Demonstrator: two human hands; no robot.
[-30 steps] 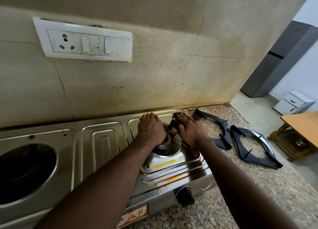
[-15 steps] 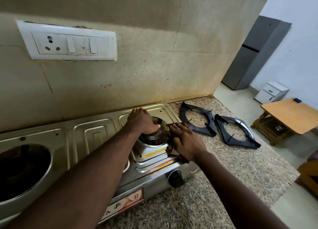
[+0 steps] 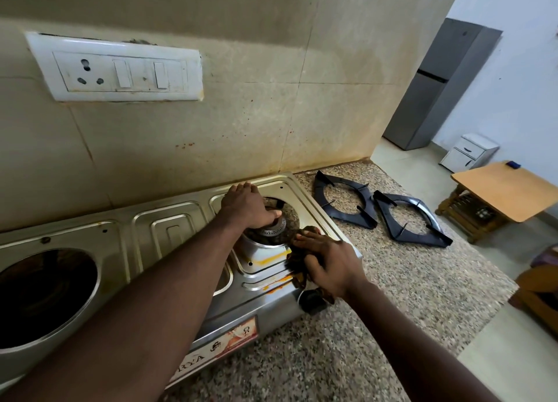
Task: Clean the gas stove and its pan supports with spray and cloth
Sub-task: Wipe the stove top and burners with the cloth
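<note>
A steel gas stove [image 3: 169, 232] lies along the wall, with yellow-orange stains on its right front. My left hand [image 3: 247, 207] grips the right burner [image 3: 271, 231] from above. A dark brown cloth [image 3: 300, 265] is pressed onto the stove top just right of the burner by my right hand [image 3: 329, 265], and its lower end hangs near the black knob [image 3: 312, 302]. Two black pan supports [image 3: 344, 202] [image 3: 410, 220] lie side by side on the speckled counter to the stove's right. No spray bottle is in view.
The stove's left burner opening [image 3: 42, 296] is a dark round hole. A white switch plate [image 3: 120, 69] hangs on the stained tiled wall. The granite counter [image 3: 392, 296] ends at right above the floor, with a wooden table [image 3: 507, 190], white drawers [image 3: 468, 155] and grey fridge [image 3: 437, 84] beyond.
My right hand with the cloth has slid from the burner's far right side toward the stove's front right. My left hand has stayed on the burner. The view has swung right.
</note>
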